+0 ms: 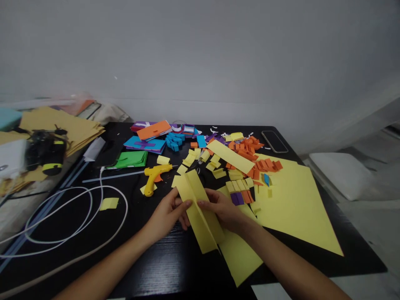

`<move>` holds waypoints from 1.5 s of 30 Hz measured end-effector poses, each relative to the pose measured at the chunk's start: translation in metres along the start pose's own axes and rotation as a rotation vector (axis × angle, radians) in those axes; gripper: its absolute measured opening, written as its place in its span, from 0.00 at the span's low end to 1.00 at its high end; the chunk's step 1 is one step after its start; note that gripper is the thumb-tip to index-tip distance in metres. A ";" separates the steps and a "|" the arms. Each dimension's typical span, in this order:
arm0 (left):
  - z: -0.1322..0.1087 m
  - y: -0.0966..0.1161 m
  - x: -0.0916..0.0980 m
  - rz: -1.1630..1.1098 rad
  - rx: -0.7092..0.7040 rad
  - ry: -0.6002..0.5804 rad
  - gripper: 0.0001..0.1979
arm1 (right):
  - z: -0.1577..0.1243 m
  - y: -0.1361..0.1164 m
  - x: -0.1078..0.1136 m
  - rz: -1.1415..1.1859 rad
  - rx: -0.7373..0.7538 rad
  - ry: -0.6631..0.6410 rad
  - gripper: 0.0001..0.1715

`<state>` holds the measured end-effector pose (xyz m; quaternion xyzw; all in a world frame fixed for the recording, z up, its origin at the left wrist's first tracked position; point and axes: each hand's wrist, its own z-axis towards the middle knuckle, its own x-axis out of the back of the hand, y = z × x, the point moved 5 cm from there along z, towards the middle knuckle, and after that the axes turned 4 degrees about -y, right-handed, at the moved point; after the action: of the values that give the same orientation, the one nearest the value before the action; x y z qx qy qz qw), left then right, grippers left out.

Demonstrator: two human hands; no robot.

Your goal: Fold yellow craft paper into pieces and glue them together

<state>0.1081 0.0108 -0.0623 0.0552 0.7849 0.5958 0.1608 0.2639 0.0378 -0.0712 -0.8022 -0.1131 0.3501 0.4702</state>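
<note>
Between both hands is a folded yellow paper piece [195, 208], its middle crease standing up as a ridge. My left hand [171, 210] grips its left side, thumb on top and fingers beneath. My right hand [220, 206] pinches the right side close to the ridge. Under my right forearm lies a flat yellow sheet [239, 258]. A yellow glue gun [153, 177] rests to the left of the held paper. Beyond it are small yellow folded pieces [189, 159], and a yellow strip [230, 156] lies across the pile.
Large yellow sheets [296, 204] cover the right side. Orange folded pieces [246, 148], a phone [274, 141] and blue folded cards [145, 144] lie toward the back. A green stack [131, 159] sits left. White cable [125, 212] loops over the left side near brown envelopes [62, 125].
</note>
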 end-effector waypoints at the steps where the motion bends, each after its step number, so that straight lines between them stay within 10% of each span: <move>1: 0.000 0.000 0.000 -0.003 0.006 -0.003 0.28 | 0.000 0.000 0.000 -0.010 -0.007 0.000 0.27; 14: -0.002 -0.001 -0.004 -0.025 0.044 -0.034 0.23 | -0.002 -0.006 -0.001 -0.352 0.025 0.157 0.29; 45: 0.000 0.004 0.002 0.105 0.009 -0.006 0.21 | -0.005 -0.009 -0.009 -0.195 0.118 0.144 0.26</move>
<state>0.1056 0.0121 -0.0591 0.0989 0.7830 0.5998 0.1315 0.2618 0.0350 -0.0583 -0.7814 -0.1357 0.2502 0.5553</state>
